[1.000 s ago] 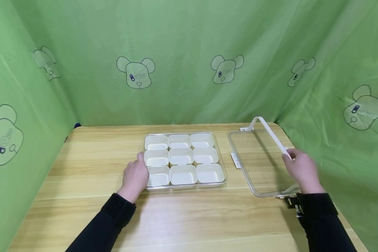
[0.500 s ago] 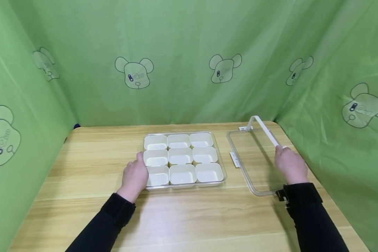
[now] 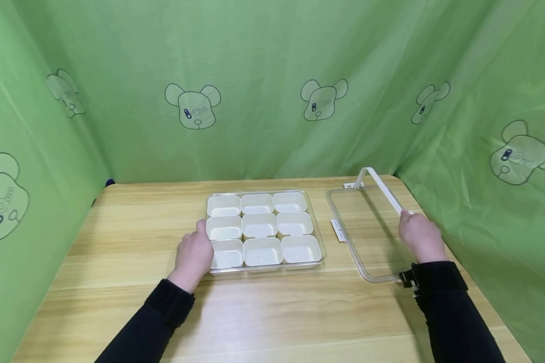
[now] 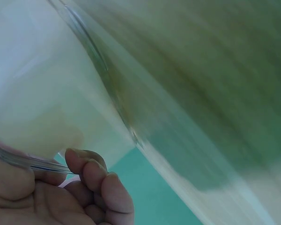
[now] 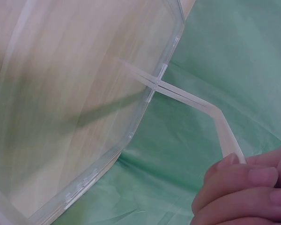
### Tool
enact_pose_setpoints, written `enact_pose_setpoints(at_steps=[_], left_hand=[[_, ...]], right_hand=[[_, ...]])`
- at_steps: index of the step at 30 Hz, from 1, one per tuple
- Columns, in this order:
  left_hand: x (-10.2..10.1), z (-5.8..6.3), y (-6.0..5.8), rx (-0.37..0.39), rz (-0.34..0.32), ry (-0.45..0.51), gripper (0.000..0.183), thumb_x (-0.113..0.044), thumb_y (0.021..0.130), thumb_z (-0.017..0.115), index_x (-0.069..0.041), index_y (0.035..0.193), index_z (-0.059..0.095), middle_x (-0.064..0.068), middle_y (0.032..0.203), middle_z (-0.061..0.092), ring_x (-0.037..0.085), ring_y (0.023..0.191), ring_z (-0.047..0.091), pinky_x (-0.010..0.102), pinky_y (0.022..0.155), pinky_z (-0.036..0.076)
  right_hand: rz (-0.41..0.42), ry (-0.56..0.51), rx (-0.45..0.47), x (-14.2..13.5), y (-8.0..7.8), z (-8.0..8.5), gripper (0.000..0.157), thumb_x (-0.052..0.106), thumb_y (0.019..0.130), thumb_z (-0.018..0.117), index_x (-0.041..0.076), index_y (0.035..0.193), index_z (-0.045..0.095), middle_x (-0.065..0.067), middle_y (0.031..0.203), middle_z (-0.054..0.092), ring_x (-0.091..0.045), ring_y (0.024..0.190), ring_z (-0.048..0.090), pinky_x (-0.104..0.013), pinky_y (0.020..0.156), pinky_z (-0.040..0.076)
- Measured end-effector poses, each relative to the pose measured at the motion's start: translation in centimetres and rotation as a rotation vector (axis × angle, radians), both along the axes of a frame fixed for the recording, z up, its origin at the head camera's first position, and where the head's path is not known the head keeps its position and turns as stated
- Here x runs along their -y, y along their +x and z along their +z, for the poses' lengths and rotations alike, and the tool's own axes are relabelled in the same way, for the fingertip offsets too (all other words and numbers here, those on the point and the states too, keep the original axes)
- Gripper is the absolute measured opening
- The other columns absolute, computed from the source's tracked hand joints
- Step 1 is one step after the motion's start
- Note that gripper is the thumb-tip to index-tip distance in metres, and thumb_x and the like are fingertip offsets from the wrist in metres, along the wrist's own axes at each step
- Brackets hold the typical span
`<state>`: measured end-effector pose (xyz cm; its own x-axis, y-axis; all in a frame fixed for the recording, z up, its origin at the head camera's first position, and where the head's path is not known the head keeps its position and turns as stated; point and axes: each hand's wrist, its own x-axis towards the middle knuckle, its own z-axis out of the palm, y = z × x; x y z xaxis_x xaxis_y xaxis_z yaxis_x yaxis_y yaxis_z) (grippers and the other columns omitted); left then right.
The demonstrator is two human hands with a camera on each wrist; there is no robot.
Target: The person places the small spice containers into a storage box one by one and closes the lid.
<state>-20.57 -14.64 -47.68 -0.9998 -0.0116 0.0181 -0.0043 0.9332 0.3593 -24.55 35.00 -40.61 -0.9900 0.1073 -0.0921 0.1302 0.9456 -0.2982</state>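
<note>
A clear plastic box point(image 3: 324, 252) stands mid-table in the head view, filled with several small white cups point(image 3: 260, 225) in rows. My left hand point(image 3: 194, 254) grips its near left side; in the left wrist view the curled fingers point(image 4: 117, 192) close over the clear rim point(image 4: 51, 166). To the right, a see-through lid point(image 3: 354, 254) with a grey edge and white clips lies on the table. Its white carrying handle point(image 3: 383, 189) stands raised. My right hand point(image 3: 421, 237) grips that handle, fingers wrapped around it in the right wrist view, covering part of it.
A light wooden table point(image 3: 272, 312) carries everything. Green cloth point(image 3: 263, 146) with bear-head prints hangs along the back and both sides. The lid lies near the right table edge, with a narrow gap between it and the box.
My right hand has shifted left and slightly up on the handle, from a fingertip pinch to a fuller grip. The left hand and the box hold still.
</note>
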Motion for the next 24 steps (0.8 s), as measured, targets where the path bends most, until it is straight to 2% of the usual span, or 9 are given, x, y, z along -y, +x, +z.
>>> enact_pose_setpoints(at_steps=[6,12,15,18,21,24], left_hand=[[0.0,-0.1,0.0,-0.007,0.000,-0.004,0.050,-0.004,0.088,0.035,0.005,0.135,0.019,0.013,0.071,0.054,0.029,0.067,0.046,0.041,0.061,0.042],[0.0,-0.1,0.0,-0.010,-0.007,0.001,0.052,-0.002,0.087,0.036,0.006,0.135,0.018,0.012,0.069,0.053,0.028,0.066,0.046,0.040,0.060,0.042],[0.0,-0.1,0.0,-0.009,-0.004,0.007,0.051,-0.003,0.088,0.035,0.005,0.135,0.019,0.012,0.069,0.053,0.028,0.067,0.046,0.040,0.060,0.042],[0.0,-0.2,0.0,-0.011,-0.003,0.003,0.052,-0.003,0.088,0.036,0.005,0.136,0.019,0.011,0.069,0.053,0.028,0.066,0.046,0.039,0.060,0.042],[0.0,-0.3,0.0,-0.017,-0.004,-0.002,0.052,-0.003,0.087,0.036,0.005,0.136,0.019,0.011,0.069,0.053,0.028,0.066,0.046,0.039,0.060,0.042],[0.0,-0.3,0.0,-0.024,-0.008,-0.004,0.052,-0.002,0.087,0.036,0.005,0.135,0.019,0.012,0.070,0.053,0.028,0.066,0.046,0.040,0.059,0.042]], right_hand=[[-0.004,-0.008,0.037,0.0,-0.1,0.5,0.068,0.035,0.100,0.009,-0.015,0.087,0.054,-0.029,0.075,0.053,-0.038,0.065,0.052,-0.048,0.055,0.043],[0.021,-0.002,0.000,-0.3,-0.1,0.6,0.066,0.031,0.100,0.011,-0.022,0.098,0.050,-0.042,0.092,0.051,-0.049,0.077,0.053,-0.055,0.064,0.044],[0.022,-0.009,-0.016,-0.7,-0.1,0.5,0.066,0.032,0.099,0.011,-0.022,0.101,0.049,-0.044,0.099,0.049,-0.053,0.082,0.052,-0.056,0.066,0.043],[0.011,-0.037,-0.027,-0.9,0.0,0.5,0.067,0.035,0.099,0.011,-0.017,0.096,0.052,-0.039,0.090,0.052,-0.046,0.074,0.052,-0.051,0.062,0.042],[-0.008,-0.089,-0.017,-1.0,0.3,0.6,0.064,0.039,0.099,0.012,-0.009,0.090,0.053,-0.026,0.077,0.052,-0.035,0.065,0.048,-0.043,0.057,0.039],[-0.010,-0.141,0.000,-1.1,0.6,0.8,0.063,0.040,0.099,0.013,-0.007,0.095,0.053,-0.018,0.077,0.052,-0.029,0.065,0.046,-0.039,0.057,0.037]])
